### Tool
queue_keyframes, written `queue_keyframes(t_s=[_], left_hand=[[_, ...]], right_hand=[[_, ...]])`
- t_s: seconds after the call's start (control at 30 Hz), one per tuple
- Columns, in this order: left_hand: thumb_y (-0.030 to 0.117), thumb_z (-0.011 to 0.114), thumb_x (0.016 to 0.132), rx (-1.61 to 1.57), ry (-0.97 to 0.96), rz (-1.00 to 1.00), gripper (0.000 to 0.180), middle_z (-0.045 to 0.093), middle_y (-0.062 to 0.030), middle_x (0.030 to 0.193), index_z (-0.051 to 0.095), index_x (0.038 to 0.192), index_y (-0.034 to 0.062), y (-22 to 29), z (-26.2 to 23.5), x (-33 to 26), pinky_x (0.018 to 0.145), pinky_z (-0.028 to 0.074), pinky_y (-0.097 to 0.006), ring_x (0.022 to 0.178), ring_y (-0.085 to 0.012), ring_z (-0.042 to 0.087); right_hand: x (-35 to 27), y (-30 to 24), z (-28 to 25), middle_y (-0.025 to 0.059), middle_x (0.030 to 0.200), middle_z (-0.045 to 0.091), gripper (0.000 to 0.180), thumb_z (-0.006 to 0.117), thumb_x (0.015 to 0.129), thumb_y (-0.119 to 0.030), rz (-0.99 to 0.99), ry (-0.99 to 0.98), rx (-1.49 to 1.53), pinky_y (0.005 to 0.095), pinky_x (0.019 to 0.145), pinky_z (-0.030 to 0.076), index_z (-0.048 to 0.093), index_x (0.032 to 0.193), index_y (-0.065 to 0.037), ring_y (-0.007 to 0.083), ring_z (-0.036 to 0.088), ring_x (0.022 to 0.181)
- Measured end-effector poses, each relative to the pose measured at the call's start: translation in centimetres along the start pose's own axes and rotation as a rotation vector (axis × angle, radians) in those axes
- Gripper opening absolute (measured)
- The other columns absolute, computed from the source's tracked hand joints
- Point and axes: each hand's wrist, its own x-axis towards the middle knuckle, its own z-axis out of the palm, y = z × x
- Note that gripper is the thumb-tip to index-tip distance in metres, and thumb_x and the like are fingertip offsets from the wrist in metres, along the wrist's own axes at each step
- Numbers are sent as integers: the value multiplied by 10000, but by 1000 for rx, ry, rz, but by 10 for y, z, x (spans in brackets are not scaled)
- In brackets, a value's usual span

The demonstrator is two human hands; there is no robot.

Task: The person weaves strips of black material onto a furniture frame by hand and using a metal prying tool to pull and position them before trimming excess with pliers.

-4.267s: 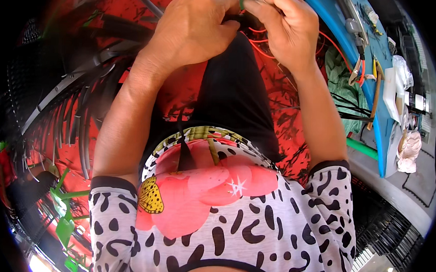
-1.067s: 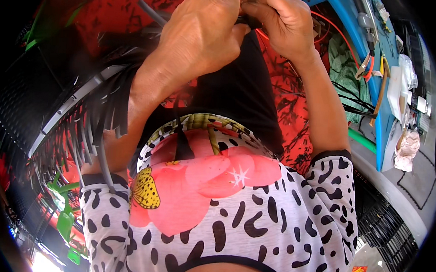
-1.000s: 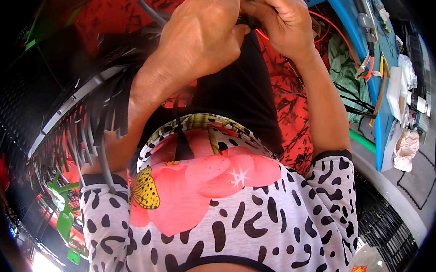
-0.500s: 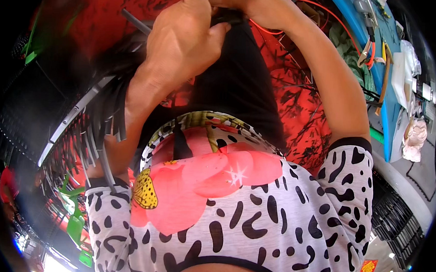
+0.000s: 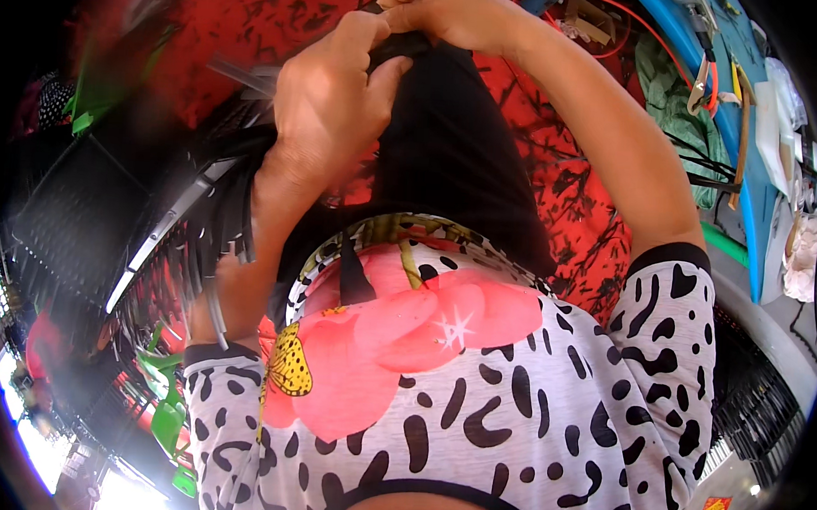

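Note:
Near the top of the head view my left hand [image 5: 329, 92] is closed around a dark, flat bundle or strip [image 5: 403, 47], whose end shows between thumb and fingers. Right beside it, my right hand [image 5: 455, 15] has its fingers bent in a pinch against the left hand's fingertips. What those fingers hold is partly cut off and too small to make out. Loose black plastic strips [image 5: 233, 202] hang over my left forearm, from the edge of a black woven panel [image 5: 69, 208] with a pale metal bar [image 5: 168, 222].
Dark strip scraps [image 5: 575, 203] litter the red floor. To the right a blue-edged bench [image 5: 743, 206] carries tools, among them pliers [image 5: 703, 86]. A green plastic bag [image 5: 666, 102] and a small cardboard box [image 5: 590, 19] lie by it. Green plastic parts [image 5: 169, 418] are at lower left.
Both hands have shifted slightly left in the view, still together, and the left hand has moved a little lower. The view has swung, so panel and bench sit further right.

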Motion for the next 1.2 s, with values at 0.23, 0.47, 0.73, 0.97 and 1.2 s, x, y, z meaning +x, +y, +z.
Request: queue_keyframes(t_s=[0.23,0.47,0.73,0.97,1.2], left_hand=[[104,713,699,28,120,123,296,636,-118,861,608,974,71,-1,4,-8,638,497,-382,762,-317,624],[13,708,702,131,41,148,221,641,-125,833,637,911,15,5,0,-11,643,512,-337,738,-301,633],[27,743,635,171,56,196,294,629,-108,816,647,913,30,1,-3,-18,581,500,-352,680,-295,619],[25,727,637,168,58,227,294,624,-106,808,634,916,24,1,3,-31,544,479,-344,662,-265,615],[123,585,635,213,121,285,280,568,-89,796,638,894,32,-3,11,-35,560,456,-337,643,-233,570]], right_hand=[[-10,-2,14,-7,532,417,290,630,834,-155,94,159,193,278,476,307,523,604,-13,65,361,506],[-6,-3,10,12,562,451,274,658,821,-193,188,84,143,291,499,334,550,642,-15,92,401,521],[-12,11,22,-4,877,608,183,599,867,-161,168,131,393,217,640,431,645,976,-22,69,554,764],[-35,8,23,43,1005,637,194,599,845,-57,-10,343,346,255,742,493,629,1033,-22,135,614,883],[-28,8,0,93,994,637,232,604,811,51,-441,97,-305,275,804,510,611,1043,38,169,625,892]])
